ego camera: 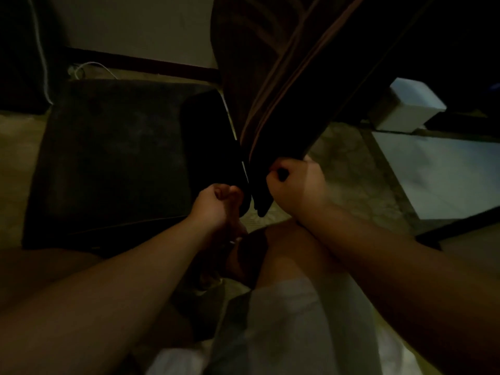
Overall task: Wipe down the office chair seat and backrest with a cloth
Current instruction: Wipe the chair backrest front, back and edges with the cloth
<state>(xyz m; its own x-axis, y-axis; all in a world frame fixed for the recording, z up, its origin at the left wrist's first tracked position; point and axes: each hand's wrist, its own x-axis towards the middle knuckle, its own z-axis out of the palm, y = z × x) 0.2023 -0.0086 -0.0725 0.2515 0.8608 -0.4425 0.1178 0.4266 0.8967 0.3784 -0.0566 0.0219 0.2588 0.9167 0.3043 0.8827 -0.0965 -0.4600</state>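
At the left of the frame lay the dark chair seat (pixel 113 158), a broad flat cushion filling the left middle, with a white cable (pixel 46 63) trailing down at the upper left beside it. The light was poor and much of the scene was murky.

Just left of centre, the left hand (pixel 216 203) was curled into a fist at the seat's right edge, apparently pinching a dark fold of material there; whether this was the cloth or part of the chair could not be told.

Rising from the centre to the top right ran the backrest (pixel 284 77), a long dark panel with brownish ribs, its long axis slanting from the hands up and to the right. Its lower end sat between the two hands.

Just right of centre, the right hand (pixel 295 182) was closed with fingers curled on the lower edge of that panel, gripping it or something dark against it. A wiping cloth could not be made out for certain.

Both hands were at the narrow lower end, so the whole backrest lay above and to the right; the right hand seemed better placed for a stroke along it.

At the far right stood a white box (pixel 405 109).
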